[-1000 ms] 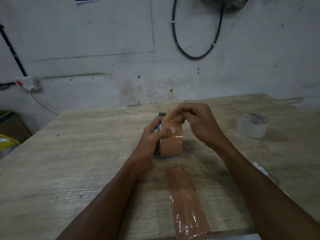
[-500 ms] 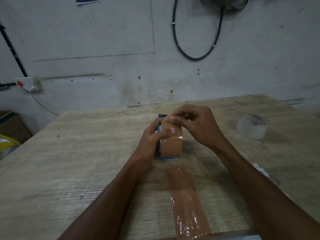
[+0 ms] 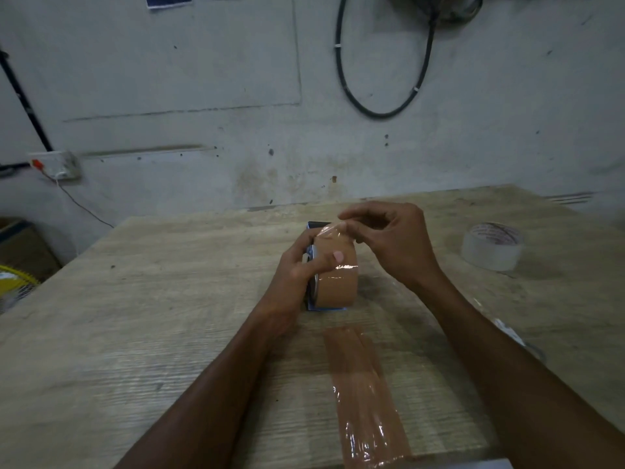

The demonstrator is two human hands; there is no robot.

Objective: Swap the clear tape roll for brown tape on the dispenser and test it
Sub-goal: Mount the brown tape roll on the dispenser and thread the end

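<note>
Nearest, a strip of brown tape (image 3: 363,394) lies stuck along the bench (image 3: 135,333), running from the near edge toward the dispenser (image 3: 318,228). Just beyond it the left hand (image 3: 297,269) is closed around the brown tape roll (image 3: 338,282) seated upright on the dispenser. At the roll's top, the right hand (image 3: 389,242) pinches the loose tape end (image 3: 333,231), now peeled up clear of the roll where it was flat half a second ago. Far right of the dispenser sits the clear tape roll (image 3: 492,247).
</note>
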